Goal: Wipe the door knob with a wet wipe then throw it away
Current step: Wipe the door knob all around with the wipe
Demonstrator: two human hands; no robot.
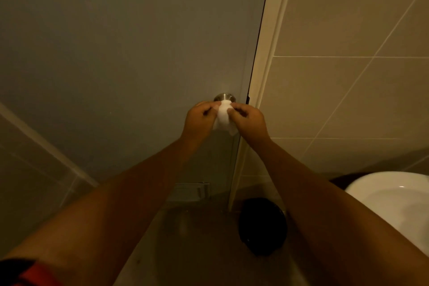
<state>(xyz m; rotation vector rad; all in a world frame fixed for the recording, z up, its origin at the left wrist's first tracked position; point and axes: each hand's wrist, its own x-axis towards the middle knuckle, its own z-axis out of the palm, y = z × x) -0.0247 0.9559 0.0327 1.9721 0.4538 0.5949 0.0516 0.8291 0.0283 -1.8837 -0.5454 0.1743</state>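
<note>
A round metal door knob (224,96) sits on the grey door (130,53), near its right edge. A white wet wipe (223,116) hangs just below and in front of the knob, its top touching the knob's lower part. My left hand (201,116) pinches the wipe's left edge. My right hand (248,118) pinches its right edge. Both arms reach forward from the bottom of the view. The lower half of the knob is hidden behind the wipe and my fingers.
A dark round bin (262,225) stands on the floor below the door frame (269,53). A white basin (394,200) juts in at the lower right. Tiled wall (348,90) runs along the right side.
</note>
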